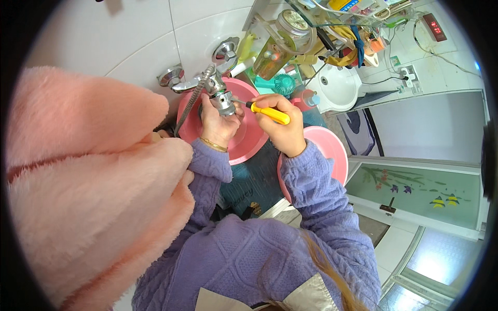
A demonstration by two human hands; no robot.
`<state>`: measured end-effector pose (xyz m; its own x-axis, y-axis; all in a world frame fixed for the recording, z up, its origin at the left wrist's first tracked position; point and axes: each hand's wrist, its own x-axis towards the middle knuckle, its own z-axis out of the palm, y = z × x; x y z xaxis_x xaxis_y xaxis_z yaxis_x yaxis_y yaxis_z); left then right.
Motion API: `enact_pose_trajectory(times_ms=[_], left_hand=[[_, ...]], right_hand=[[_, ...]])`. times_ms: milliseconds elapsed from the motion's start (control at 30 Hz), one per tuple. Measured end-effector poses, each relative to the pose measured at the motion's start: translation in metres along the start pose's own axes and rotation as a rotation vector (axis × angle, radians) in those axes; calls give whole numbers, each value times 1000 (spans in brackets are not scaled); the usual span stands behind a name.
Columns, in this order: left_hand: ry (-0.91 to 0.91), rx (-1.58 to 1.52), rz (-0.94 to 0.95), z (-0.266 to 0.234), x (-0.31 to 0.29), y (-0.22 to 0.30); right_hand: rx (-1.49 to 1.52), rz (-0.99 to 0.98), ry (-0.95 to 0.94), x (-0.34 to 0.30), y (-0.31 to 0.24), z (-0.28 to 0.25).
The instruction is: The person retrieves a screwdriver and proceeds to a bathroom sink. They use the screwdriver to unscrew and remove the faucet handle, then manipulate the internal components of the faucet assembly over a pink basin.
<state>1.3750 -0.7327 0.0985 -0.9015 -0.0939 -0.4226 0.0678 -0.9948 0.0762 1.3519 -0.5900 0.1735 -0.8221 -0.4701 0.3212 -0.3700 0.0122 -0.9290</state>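
Note:
My left hand [218, 127], with a gold bangle at the wrist, is closed around the lower part of a chrome mixer tap [213, 84] on the tiled wall. My right hand [285, 124] grips a screwdriver [272, 113] by its yellow handle with a black collar. The screwdriver's metal tip points left at the tap body, close to my left fingers; whether it touches is too small to tell. A ribbed metal shower hose [188, 108] hangs from the tap. Below both hands lies a pink basin [254, 137].
Another pink basin [334, 147] sits under my right forearm. Pink fluffy fabric [98, 150] fills the left side. Past the tap stand a large lidded jar [280, 49], a green round brush [284, 83] and a crowded glass shelf [337, 23]. A white washbasin [337, 93] is at the far right.

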Motion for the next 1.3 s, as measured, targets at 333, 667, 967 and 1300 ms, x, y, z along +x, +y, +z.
enact_pose_trajectory(times_ms=[333,667,967,1300], left_hand=[[10,81,-28,-5,3,2],[8,137,151,-8,7,-8],[-33,147,184,-8,8,-7],[46,160,226,-4,7,-8]], right_hand=[[-83,-89,-50,2,-6,6],[-327,-212,-94,8,-9,16],[-470,-202,-161,12,-10,22],[-687,-359,-454,27,-15,8]])
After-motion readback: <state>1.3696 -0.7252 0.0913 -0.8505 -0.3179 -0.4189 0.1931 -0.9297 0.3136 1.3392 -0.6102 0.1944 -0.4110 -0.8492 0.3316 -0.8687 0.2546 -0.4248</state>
